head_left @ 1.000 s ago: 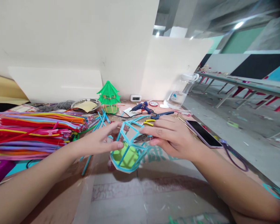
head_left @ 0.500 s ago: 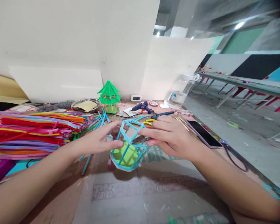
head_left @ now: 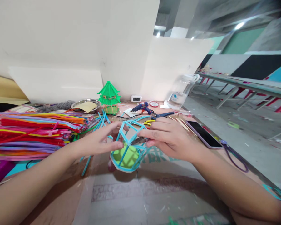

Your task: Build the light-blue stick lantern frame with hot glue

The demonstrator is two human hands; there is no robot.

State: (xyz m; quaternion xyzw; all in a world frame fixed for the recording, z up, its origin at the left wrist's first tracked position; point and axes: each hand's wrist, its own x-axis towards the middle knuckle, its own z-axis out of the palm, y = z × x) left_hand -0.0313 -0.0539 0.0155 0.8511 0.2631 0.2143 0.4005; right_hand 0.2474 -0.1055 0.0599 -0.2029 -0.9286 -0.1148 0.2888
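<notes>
A small light-blue framework (head_left: 123, 156) of thin struts, with a yellow-green floor and a pale rim, stands tilted over the table in front of me. My left hand (head_left: 107, 139) grips its left side, the thumb along the near struts and the fingers partly hidden behind. Between the thumb and fingers of my right hand (head_left: 168, 137) is a dark, narrow metal tool (head_left: 138, 140). Its tip meets the upper struts near a joint; the rest is covered by the hand, so its kind is unclear.
Bundles of coloured pipe cleaners (head_left: 37, 134) fill the left. Behind stand a green pagoda model (head_left: 109, 97), a metal dish (head_left: 77, 105), a glue gun (head_left: 141, 107), a small digital clock (head_left: 136, 98) and a water bottle (head_left: 179, 92). A phone (head_left: 204, 134) lies near the table's right edge.
Almost nothing differs. The tool in my right hand has shifted very slightly at the strut joint; my left hand keeps its hold on the framework.
</notes>
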